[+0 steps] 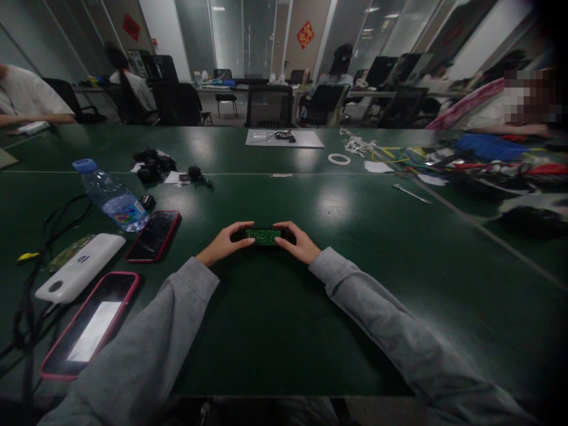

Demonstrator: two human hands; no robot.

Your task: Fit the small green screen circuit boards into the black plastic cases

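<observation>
A small green circuit board [265, 237] lies between my two hands over the dark green table [284, 331]. My left hand [231, 241] grips its left end, thumb on the near side and fingers curved around the far side. At the right end my right hand [298, 239] holds it the same way. Small pale components or solder points show on the board's face. Whether the board touches the tabletop I cannot tell. Grey sleeves cover both forearms.
On the left are a water bottle [115, 198], two red-edged phones [154, 236], a white device [82, 267] and black cables. Farther back lie black parts [153, 165], a white board [306, 139], a tape roll [339, 159], a wrench [412, 194] and tangled wires [479, 168]. People sit beyond.
</observation>
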